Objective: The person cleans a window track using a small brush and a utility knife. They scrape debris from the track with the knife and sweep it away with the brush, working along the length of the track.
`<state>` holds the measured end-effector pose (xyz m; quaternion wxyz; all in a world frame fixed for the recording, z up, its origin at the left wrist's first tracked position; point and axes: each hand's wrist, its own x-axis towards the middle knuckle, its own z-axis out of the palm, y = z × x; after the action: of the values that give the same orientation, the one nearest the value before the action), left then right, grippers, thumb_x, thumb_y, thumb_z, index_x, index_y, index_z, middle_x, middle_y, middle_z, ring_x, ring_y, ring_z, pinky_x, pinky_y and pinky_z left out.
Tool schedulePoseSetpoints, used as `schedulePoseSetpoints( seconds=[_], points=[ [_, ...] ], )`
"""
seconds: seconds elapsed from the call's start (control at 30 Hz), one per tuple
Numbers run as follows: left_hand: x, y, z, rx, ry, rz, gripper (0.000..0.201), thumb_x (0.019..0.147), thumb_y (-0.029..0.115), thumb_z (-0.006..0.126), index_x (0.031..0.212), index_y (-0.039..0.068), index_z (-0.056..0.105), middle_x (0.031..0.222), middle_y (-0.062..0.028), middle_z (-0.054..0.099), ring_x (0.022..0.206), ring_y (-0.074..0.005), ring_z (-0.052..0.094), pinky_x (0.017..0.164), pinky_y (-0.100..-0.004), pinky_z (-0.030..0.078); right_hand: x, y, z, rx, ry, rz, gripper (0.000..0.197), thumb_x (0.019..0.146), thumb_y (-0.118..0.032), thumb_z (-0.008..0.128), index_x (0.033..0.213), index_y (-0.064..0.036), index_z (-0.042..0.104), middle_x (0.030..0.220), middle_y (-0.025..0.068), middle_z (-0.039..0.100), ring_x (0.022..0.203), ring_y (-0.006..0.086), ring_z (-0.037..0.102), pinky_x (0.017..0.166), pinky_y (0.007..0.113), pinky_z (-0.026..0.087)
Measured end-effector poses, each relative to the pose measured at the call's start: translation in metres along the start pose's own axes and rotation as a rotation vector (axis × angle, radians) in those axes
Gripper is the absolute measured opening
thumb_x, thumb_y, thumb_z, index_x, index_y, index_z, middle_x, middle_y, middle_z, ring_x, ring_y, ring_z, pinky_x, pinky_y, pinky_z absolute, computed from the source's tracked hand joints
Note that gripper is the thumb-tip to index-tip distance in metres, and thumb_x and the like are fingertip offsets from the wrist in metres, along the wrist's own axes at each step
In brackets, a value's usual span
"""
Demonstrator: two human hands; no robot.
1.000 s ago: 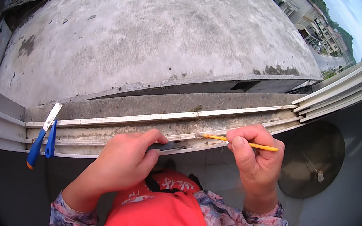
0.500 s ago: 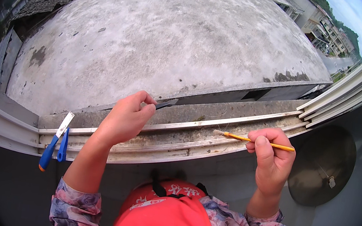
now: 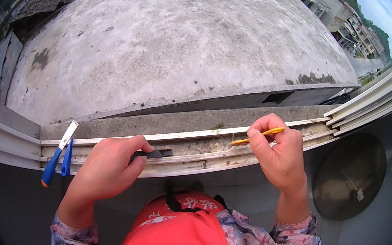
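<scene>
White patches show on the window track (image 3: 185,167) but brown dirt (image 3: 205,147) remains in its groove, lying between the left hand (image 3: 110,163), which pinches a dark scraper (image 3: 159,154) over the track, and the right hand (image 3: 280,156), gripping a yellow brush (image 3: 243,141) pointed towards the groove

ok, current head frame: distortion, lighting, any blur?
Head view: strong fisheye, white window track bowed, corners black; head view: concrete slab bright in daylight, indoor side darker; head view: left hand and right hand fairly sharp, tip of the yellow brush too small to judge.
</scene>
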<state>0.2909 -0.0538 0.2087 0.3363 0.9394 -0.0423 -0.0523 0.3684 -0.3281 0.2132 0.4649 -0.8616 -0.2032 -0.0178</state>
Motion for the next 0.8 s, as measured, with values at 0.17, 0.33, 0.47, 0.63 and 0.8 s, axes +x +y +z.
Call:
schedulePoseSetpoints(
  seconds=[0.17, 0.33, 0.47, 0.63, 0.8],
  points=[
    [0.013, -0.001, -0.005, -0.012, -0.112, -0.030, 0.021, 0.076, 0.008, 0.058, 0.094, -0.001, 0.064, 0.061, -0.0172, 0.056, 0.054, -0.0264, 0.055, 0.053, -0.0343, 0.042, 0.032, 0.008, 0.013, -0.185, -0.250, -0.004, 0.019, 0.085, -0.014, 0.057, 0.078, 0.0032, 0.057, 0.056, 0.0095, 0.055, 0.053, 0.0097, 0.053, 0.052, 0.027, 0.043],
    [0.035, 0.003, 0.001, -0.079, -0.211, -0.021, 0.020, 0.078, 0.010, 0.057, 0.094, 0.000, 0.065, 0.065, -0.0170, 0.060, 0.060, -0.0289, 0.059, 0.059, -0.0365, 0.046, 0.043, -0.007, 0.036, -0.038, -0.344, 0.033, 0.020, 0.085, -0.016, 0.056, 0.079, 0.0027, 0.058, 0.055, 0.0083, 0.056, 0.051, 0.0099, 0.052, 0.052, 0.028, 0.044],
    [0.044, 0.002, 0.018, -0.126, -0.171, 0.045, 0.020, 0.080, 0.012, 0.057, 0.095, 0.000, 0.065, 0.065, -0.0153, 0.061, 0.059, -0.0261, 0.058, 0.058, -0.0355, 0.046, 0.045, -0.003, 0.040, 0.030, -0.232, -0.030, 0.018, 0.086, -0.015, 0.057, 0.079, 0.0021, 0.058, 0.056, 0.0024, 0.052, 0.055, 0.0054, 0.047, 0.052, 0.025, 0.041],
    [0.035, 0.005, 0.014, -0.135, -0.146, -0.008, 0.020, 0.081, 0.011, 0.059, 0.096, 0.000, 0.064, 0.061, -0.0127, 0.058, 0.053, -0.0189, 0.056, 0.053, -0.0314, 0.044, 0.039, -0.011, 0.023, 0.034, -0.236, 0.098, 0.023, 0.085, -0.018, 0.056, 0.078, 0.0037, 0.059, 0.055, 0.0124, 0.054, 0.049, 0.0142, 0.052, 0.051, 0.032, 0.044],
    [0.020, 0.009, 0.007, -0.112, -0.062, -0.051, 0.019, 0.080, 0.009, 0.058, 0.096, 0.000, 0.064, 0.058, -0.0121, 0.056, 0.051, -0.0175, 0.054, 0.051, -0.0310, 0.042, 0.039, -0.004, 0.042, 0.118, -0.288, 0.026, 0.019, 0.088, -0.015, 0.059, 0.078, 0.0005, 0.059, 0.059, -0.0022, 0.051, 0.057, 0.0026, 0.044, 0.050, 0.022, 0.037]
  ],
)
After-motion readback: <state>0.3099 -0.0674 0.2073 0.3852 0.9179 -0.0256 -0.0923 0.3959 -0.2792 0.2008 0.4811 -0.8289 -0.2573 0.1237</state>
